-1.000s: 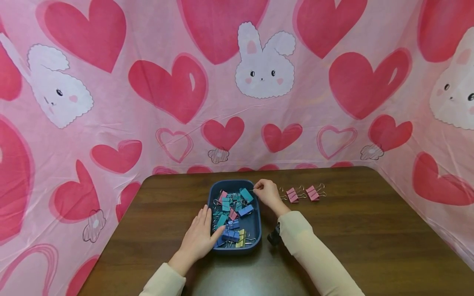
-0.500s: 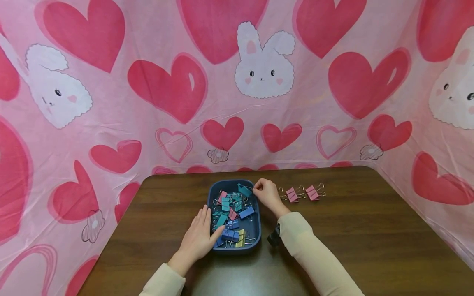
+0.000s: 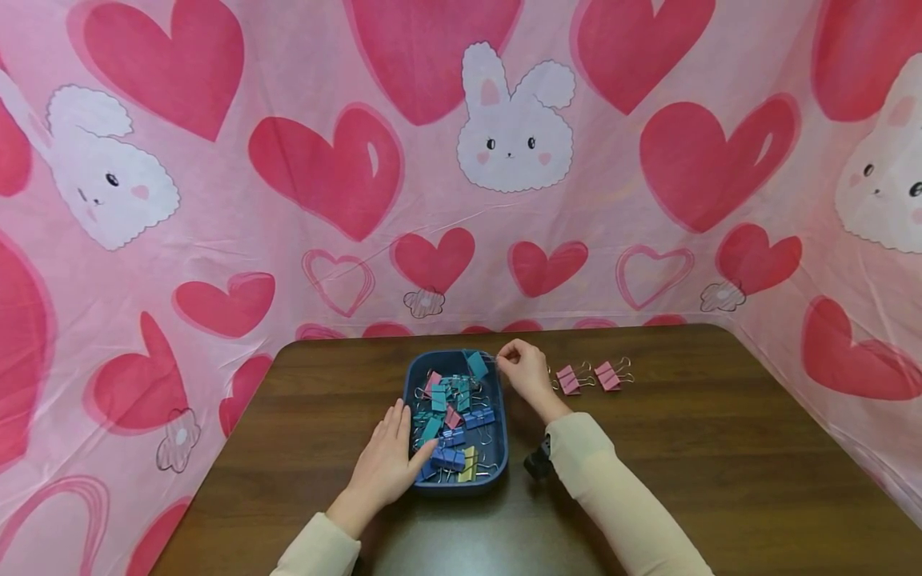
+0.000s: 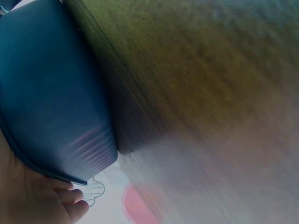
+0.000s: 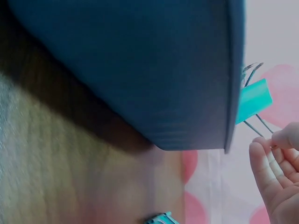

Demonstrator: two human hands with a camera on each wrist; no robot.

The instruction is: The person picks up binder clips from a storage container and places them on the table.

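A dark blue tray (image 3: pixel 506 448) holds a jumble of teal, blue, pink and yellow binder clips. My right hand (image 3: pixel 526 372) pinches a wire handle of a teal binder clip (image 3: pixel 476 366) at the tray's back right corner. In the right wrist view, this teal clip (image 5: pixel 254 99) shows above the rim, its wire handle between thumb and fingertips. My left hand (image 3: pixel 389 452) rests along the tray's left side, fingers extended and thumb over the rim. The left wrist view has the hand (image 4: pixel 42 200) against the tray's outer wall (image 4: pixel 51 93).
Right of my right hand, two pink binder clips (image 3: pixel 569 380) lie on the wooden table (image 3: pixel 691 448). Wire handles of another clip poke out behind that hand. A teal clip (image 5: pixel 161 218) lies on the table in the right wrist view. A heart-print cloth (image 3: pixel 504 208) hangs behind.
The teal binder clip has risen and turned toward the tray's back rim as my right hand shifted slightly back and right. A blue clip below it has tilted. The left hand stays put.
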